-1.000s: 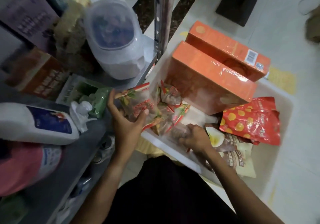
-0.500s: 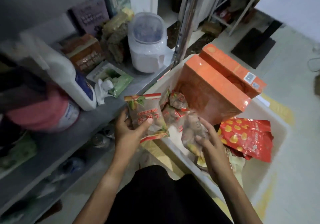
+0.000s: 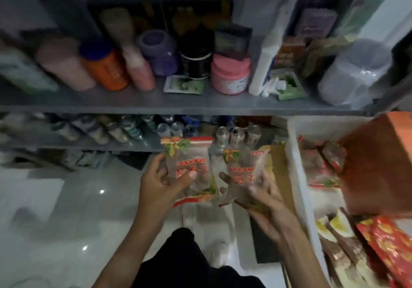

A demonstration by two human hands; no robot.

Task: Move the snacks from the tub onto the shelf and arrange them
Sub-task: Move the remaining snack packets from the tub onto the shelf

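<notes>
Left hand (image 3: 161, 181), right hand (image 3: 263, 195) each grip snack packet (apparently upright).

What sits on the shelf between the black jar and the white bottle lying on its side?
In the head view, a pink tub with a pink lid stands between the black jar and the white bottle.

The left hand (image 3: 159, 181) holds one clear snack bag (image 3: 189, 167) with red writing, and the right hand (image 3: 263, 200) holds another bag (image 3: 244, 171) just beside it. Both bags are in front of a grey shelf (image 3: 178, 104) full of jars and bottles, like a pink tub (image 3: 230, 76) and an orange jar (image 3: 107, 68). On the right, a white tub (image 3: 296, 167) has more snacks, an orange box (image 3: 379, 167) and a red bag (image 3: 392, 249).
</notes>
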